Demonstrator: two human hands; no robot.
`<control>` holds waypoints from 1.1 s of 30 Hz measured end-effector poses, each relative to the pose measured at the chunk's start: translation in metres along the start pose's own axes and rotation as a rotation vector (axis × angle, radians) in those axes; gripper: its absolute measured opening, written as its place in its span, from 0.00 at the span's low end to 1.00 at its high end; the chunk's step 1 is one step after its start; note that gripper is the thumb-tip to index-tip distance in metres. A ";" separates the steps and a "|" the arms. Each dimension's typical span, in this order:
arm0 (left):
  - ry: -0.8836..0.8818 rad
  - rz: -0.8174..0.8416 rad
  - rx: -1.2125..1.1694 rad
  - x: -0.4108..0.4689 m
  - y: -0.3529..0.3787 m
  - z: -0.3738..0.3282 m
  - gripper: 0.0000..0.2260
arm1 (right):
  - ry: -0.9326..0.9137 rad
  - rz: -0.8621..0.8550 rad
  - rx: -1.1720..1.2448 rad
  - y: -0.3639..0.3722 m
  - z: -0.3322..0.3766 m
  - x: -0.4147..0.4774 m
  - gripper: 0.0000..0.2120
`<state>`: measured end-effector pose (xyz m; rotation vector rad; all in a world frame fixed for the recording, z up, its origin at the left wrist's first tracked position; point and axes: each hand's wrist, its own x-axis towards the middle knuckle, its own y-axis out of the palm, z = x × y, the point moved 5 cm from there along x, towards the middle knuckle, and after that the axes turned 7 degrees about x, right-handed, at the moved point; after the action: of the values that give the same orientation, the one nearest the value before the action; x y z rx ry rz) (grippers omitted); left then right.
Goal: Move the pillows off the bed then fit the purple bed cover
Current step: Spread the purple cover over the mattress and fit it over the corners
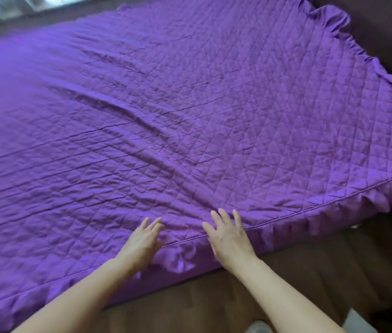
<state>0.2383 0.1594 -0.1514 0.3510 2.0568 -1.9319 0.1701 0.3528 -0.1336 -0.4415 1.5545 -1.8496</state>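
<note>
While both bare forearms reached forward over the wooden floor (214, 299), two flat hands met the near edge of the purple bed cover (190, 104).

The left hand (142, 241) lay palm down across the piped seam (286, 213), its fingers straight and close together and its thumb tucked toward the frill (370, 198) that hung below the seam. Just beside it, the right hand (228, 236) was also palm down, with fingers straight and fanned apart and fingertips past the seam on the quilted top. Neither hand pinched or gathered cloth. Whether the palms pressed down or only skimmed the fabric could not be told. Beyond the hands the cover was spread over the whole bed, creased in long diagonal folds through the middle. Its far right edge ended in a wavy ruffle (329, 22) against a dark surface (382, 44).
</note>
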 end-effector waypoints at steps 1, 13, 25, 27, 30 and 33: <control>-0.017 0.073 0.028 -0.013 0.011 0.022 0.15 | -0.011 0.009 0.002 0.007 0.023 0.002 0.24; -0.083 0.306 0.018 -0.100 0.031 0.088 0.22 | 0.194 0.286 -0.012 0.051 0.164 -0.015 0.32; 0.098 -0.014 0.281 -0.097 0.037 0.112 0.15 | 0.069 0.211 -0.175 0.057 0.185 0.026 0.13; 0.193 -0.038 0.316 -0.103 0.041 0.109 0.13 | 0.054 0.177 -0.184 0.062 0.185 0.015 0.17; 0.217 0.058 0.284 -0.116 0.048 0.108 0.11 | 0.054 0.230 -0.166 0.077 0.189 -0.009 0.16; 0.212 0.159 0.213 -0.117 0.046 0.109 0.06 | 0.121 0.224 -0.120 0.077 0.189 -0.008 0.16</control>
<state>0.3696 0.0569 -0.1557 0.7739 1.8791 -2.0960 0.3182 0.2151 -0.1619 -0.2019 1.7270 -1.6427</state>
